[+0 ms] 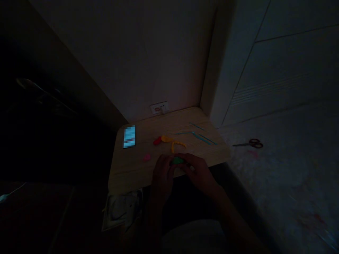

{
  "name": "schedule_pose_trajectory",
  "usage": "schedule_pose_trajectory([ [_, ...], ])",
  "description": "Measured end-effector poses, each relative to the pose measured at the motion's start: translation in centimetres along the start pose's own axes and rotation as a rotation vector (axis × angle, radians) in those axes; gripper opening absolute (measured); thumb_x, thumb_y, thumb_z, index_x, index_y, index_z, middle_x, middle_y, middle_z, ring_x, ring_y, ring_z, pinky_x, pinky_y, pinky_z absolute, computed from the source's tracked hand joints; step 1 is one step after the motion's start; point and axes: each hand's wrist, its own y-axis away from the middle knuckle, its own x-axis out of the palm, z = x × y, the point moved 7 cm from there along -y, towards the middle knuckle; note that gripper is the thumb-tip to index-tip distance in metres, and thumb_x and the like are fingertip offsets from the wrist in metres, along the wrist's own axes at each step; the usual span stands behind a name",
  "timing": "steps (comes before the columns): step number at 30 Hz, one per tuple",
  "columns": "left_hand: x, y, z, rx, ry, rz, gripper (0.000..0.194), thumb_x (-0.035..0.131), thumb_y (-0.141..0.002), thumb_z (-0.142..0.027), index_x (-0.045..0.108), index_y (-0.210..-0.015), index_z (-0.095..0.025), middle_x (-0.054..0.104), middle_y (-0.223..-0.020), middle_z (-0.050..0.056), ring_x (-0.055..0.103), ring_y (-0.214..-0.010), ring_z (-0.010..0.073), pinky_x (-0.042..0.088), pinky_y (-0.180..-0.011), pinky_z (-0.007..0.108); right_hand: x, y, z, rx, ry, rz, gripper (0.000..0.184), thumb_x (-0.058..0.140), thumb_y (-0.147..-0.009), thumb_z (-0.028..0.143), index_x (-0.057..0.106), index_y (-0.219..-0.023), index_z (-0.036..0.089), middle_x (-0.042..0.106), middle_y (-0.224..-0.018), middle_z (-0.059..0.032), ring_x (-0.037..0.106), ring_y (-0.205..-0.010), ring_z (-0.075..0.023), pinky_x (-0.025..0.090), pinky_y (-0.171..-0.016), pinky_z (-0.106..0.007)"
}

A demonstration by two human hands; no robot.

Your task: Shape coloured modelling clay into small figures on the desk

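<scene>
While around green lump [177, 161], hands [162, 170] [196, 168] close together

Red-handled scissors [254, 143] lie well right of a glowing phone [129, 137] and a wall socket [159, 108]

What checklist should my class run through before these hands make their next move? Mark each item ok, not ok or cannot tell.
1. Green piece held between left hand and right hand: ok.
2. Pink piece on the table, apart from the hands: ok.
3. Orange piece not touching the fingers: cannot tell; its lower end lies very near them.
4. Scissors on the table: not ok; they lie off it, to the right.
5. Bright lighting: not ok; the scene is dim.
</scene>
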Motion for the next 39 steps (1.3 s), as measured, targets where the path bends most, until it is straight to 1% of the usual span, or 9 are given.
schedule_pose_trajectory([
  [5,-0.2,0.0,-0.3,0.005,0.083,-0.004,0.014,0.056,-0.098,-0.023,0.070,-0.099,-0.024,0.070,-0.096,0.005,0.066,-0.090,0.0220,0.052,-0.082,0.032,-0.5,0.0,0.6,-0.020,-0.023,0.026,0.032,0.068,-0.097,0.029,0.075,-0.129,0.030,0.080,-0.109,-0.0064,0.070,-0.081,-0.0201,0.057,-0.076,-0.034],
  [9,-0.1,0.1,-0.5,-0.033,0.169,0.003,0.012,0.060,-0.098,-0.028,0.070,-0.095,-0.023,0.068,-0.092,0.004,0.064,-0.087,0.0213,0.050,-0.080,0.031,-0.7,0.2,0.5,-0.023,-0.021,-0.005,0.024,0.071,-0.095,0.028,0.080,-0.117,0.029,0.081,-0.101,-0.0053,0.072,-0.080,-0.0201,0.058,-0.075,-0.034],
  [13,-0.1,0.4,-0.4,-0.089,0.283,0.025,0.022,0.057,-0.100,-0.039,0.072,-0.098,-0.023,0.068,-0.096,0.006,0.063,-0.090,0.0228,0.048,-0.083,0.032,-1.0,0.4,-0.3,0.034,-0.057,-0.095,0.016,0.075,-0.091,0.029,0.082,-0.105,0.026,0.082,-0.095,-0.0052,0.073,-0.073,-0.0201,0.058,-0.070,-0.033],
  [17,0.3,0.6,-0.5,-0.118,0.371,0.035,0.030,0.060,-0.097,-0.051,0.070,-0.102,-0.023,0.068,-0.098,0.005,0.061,-0.090,0.0224,0.047,-0.082,0.031,-0.6,0.6,-0.4,0.062,-0.074,-0.104,0.011,0.075,-0.090,0.030,0.083,-0.097,0.025,0.082,-0.088,-0.0047,0.073,-0.069,-0.0195,0.057,-0.065,-0.030],
  [22,1.4,1.0,0.7,-0.298,0.447,0.085,0.050,0.052,-0.097,-0.066,0.067,-0.089,-0.019,0.066,-0.083,0.004,0.060,-0.080,0.0203,0.047,-0.076,0.029,-0.3,0.7,0.7,-0.073,0.040,-0.085,0.015,0.072,-0.094,0.032,0.084,-0.095,0.024,0.079,-0.078,-0.0045,0.067,-0.064,-0.0171,0.054,-0.064,-0.028],
  [27,1.5,1.6,2.1,-0.388,0.415,0.123,0.056,0.055,-0.094,-0.066,0.062,-0.064,-0.018,0.057,-0.060,0.000,0.051,-0.060,0.0150,0.041,-0.060,0.027,-0.3,0.7,1.8,-0.163,0.098,-0.073,0.017,0.073,-0.095,0.035,0.084,-0.101,0.024,0.073,-0.074,-0.0042,0.063,-0.062,-0.0160,0.049,-0.060,-0.027],
  [31,0.8,1.9,3.0,-0.463,0.477,-0.040,0.047,0.069,-0.084,-0.064,0.075,-0.077,-0.017,0.073,-0.076,0.005,0.065,-0.075,0.0206,0.052,-0.072,0.030,0.0,0.5,2.4,-0.170,0.078,-0.016,0.022,0.075,-0.094,0.038,0.081,-0.109,0.023,0.075,-0.082,-0.0053,0.066,-0.066,-0.0167,0.050,-0.060,-0.027],
  [33,1.0,1.9,2.9,-0.468,0.530,-0.054,0.047,0.073,-0.081,-0.064,0.077,-0.082,-0.017,0.075,-0.082,0.006,0.067,-0.080,0.0222,0.054,-0.074,0.031,0.1,0.4,2.7,-0.183,0.088,-0.014,0.020,0.073,-0.096,0.037,0.081,-0.107,0.024,0.078,-0.087,-0.0061,0.069,-0.073,-0.0182,0.053,-0.066,-0.028],
  [39,1.7,1.9,2.9,-0.443,0.607,-0.006,0.046,0.069,-0.087,-0.060,0.069,-0.074,-0.016,0.059,-0.065,0.000,0.051,-0.062,0.0128,0.043,-0.059,0.024,-0.2,0.2,2.3,-0.185,0.122,-0.059,0.016,0.066,-0.099,0.032,0.080,-0.097,0.024,0.078,-0.086,-0.0060,0.069,-0.072,-0.0182,0.056,-0.069,-0.030],
])
